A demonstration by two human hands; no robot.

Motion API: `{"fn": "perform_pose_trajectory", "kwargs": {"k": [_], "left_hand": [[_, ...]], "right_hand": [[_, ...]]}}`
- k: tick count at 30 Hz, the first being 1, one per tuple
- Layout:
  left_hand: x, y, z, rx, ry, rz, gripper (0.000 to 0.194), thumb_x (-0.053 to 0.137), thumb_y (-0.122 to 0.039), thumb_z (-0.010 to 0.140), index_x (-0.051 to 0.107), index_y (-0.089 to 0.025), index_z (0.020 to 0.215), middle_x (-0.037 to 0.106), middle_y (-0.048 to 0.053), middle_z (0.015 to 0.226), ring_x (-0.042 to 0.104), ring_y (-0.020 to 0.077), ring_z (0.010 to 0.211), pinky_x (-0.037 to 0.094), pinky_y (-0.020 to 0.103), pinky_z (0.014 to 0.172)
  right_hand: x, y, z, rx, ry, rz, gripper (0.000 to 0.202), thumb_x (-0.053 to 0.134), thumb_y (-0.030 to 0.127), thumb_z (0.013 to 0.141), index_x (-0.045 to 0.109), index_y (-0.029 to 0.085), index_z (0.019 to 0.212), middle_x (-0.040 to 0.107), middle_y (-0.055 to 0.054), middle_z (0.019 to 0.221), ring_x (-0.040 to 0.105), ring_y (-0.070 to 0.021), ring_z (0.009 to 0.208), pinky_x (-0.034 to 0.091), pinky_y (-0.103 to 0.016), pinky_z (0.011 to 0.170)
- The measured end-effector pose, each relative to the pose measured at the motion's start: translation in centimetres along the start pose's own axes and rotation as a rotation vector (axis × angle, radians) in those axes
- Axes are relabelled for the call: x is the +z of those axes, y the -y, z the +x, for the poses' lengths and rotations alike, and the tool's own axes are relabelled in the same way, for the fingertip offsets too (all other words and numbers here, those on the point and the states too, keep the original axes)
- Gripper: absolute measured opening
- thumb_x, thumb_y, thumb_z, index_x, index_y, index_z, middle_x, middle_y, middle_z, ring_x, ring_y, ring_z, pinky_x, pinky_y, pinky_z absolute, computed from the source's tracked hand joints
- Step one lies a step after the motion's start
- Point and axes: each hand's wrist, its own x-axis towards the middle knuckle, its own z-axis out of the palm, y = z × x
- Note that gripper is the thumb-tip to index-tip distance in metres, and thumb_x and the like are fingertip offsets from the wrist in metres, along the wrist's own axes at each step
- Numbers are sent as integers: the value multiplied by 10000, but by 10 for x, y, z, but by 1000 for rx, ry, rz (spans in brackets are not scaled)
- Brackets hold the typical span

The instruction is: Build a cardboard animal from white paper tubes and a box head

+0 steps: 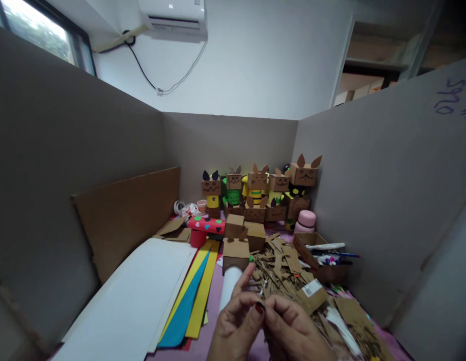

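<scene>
My left hand point(236, 326) and my right hand point(295, 328) meet at the bottom middle, fingertips pinched together. A tiny dark bit shows at the pinch, too small to name. One finger of my left hand points up, and a small green piece point(251, 258) shows at its tip; I cannot tell whether it sticks there. Just beyond my left hand a white paper roll point(230, 282) lies against a cardboard box point(236, 249). Cardboard scraps point(280, 263) pile up beyond my right hand.
White sheets point(131, 296) and yellow strips point(203, 296) lie left, near a red spotted roll point(206, 224). Cardboard animal figures point(257, 180) stand at the back. A pink bottle point(305, 220) and a box of pens point(330, 273) are right. Grey partitions point(229, 143) surround the table.
</scene>
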Motion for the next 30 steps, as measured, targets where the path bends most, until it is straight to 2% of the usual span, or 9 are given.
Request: {"fn": "perform_pose_trajectory", "kwargs": {"k": [3,5,7,9,12,15,18,23,30], "left_hand": [[2,4,2,-69,-48,-159,278,843,-415,532,685,-193,587,602,91,1261,482,273,1201,376,327,958],[3,7,4,-142,-73,-291,271,859,-378,522,690,-185,610,695,69,1099,629,182,922,453,241,786],[5,8,4,-189,-73,-378,264,869,-329,522,698,-172,647,740,35,892,596,79,599,442,183,608],[7,5,4,-204,-73,-421,280,880,-291,508,695,-158,671,728,9,770,524,37,472,409,160,516],[9,-4,2,-202,-82,-431,307,884,-265,504,669,-151,690,705,-1,716,543,43,467,398,134,446],[10,-11,-1,-217,-114,-428,295,872,-207,538,631,-146,696,667,-26,651,574,38,480,441,103,459],[11,-14,-2,-233,-206,-421,281,845,-100,568,604,-142,705,655,-38,633,610,35,496,498,91,527],[11,-15,0,-237,-320,-374,286,794,-5,599,583,-145,733,667,-39,610,629,45,462,514,82,495],[13,-20,0,-148,-343,-218,368,882,-144,478,617,-139,732,681,-31,550,624,68,438,492,102,453]], "right_hand": [[-1,1,-1,-18,-39,-29,430,692,560,675,509,174,629,357,114,443,217,-15,355,146,-168,363],[-1,2,-1,-40,-58,-33,418,682,553,692,523,170,641,350,117,431,209,-18,358,129,-174,371],[0,2,-1,-54,-65,-28,410,672,553,703,526,174,640,339,121,414,204,-22,352,125,-180,371],[0,2,0,-52,-64,-34,411,666,555,707,524,176,633,324,124,407,195,-23,349,125,-181,369],[2,3,0,-47,-64,-32,410,685,542,695,522,172,628,342,115,457,192,-16,363,130,-172,373],[2,4,0,-40,-61,-20,401,697,526,692,518,170,643,392,103,493,200,-10,374,135,-166,380],[-1,1,1,-34,-66,-54,409,673,544,707,491,183,645,359,118,444,192,-19,367,132,-166,374],[-5,0,2,-41,-123,-154,446,632,606,702,484,188,657,364,114,428,222,-30,360,134,-180,379],[2,18,-9,-148,-281,-334,463,638,613,686,517,172,607,401,70,493,325,-71,457,209,-210,459]]}}
